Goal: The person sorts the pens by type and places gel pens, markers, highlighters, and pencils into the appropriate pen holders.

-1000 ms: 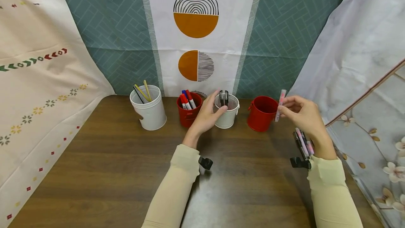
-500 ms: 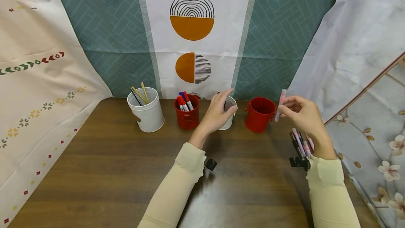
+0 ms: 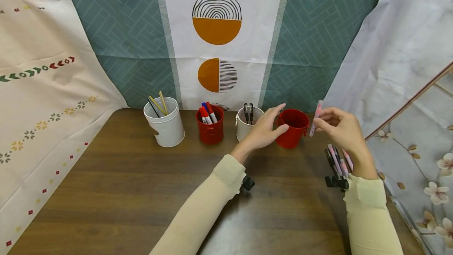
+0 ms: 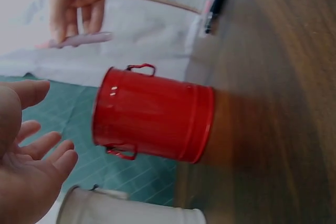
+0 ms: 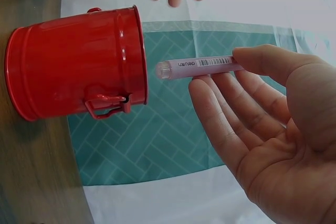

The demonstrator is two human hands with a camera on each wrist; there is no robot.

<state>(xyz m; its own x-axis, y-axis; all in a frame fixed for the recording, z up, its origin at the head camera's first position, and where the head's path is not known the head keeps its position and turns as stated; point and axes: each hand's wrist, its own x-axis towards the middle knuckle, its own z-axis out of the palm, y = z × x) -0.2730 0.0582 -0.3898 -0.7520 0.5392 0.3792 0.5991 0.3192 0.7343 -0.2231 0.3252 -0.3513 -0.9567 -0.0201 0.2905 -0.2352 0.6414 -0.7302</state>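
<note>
My right hand (image 3: 342,132) pinches a pink pen (image 5: 202,66) between thumb and fingertips, just right of a red bucket (image 3: 290,139). The pen, with a barcode and a clear end, is nearly upright and apart from the bucket's rim. No contents show above that rim. My left hand (image 3: 262,133) holds nothing; its fingers are spread at the bucket's left side. In the left wrist view that hand appears apart from the red bucket. Behind it stands a small white bucket (image 3: 242,131), partly hidden, with black pens (image 3: 249,111) in it.
Another red bucket (image 3: 210,135) holds red and blue markers (image 3: 209,113). Farther left, a larger white bucket (image 3: 166,131) contains yellow and black pencils (image 3: 157,105). Several black and pink pens (image 3: 337,162) lie on the wooden table (image 3: 116,192) by my right wrist. Fabric hangs behind and at both sides.
My left hand has moved right, from the small white bucket with black pens to the red bucket's left side. My right hand stays nearly still with the pink pen.
</note>
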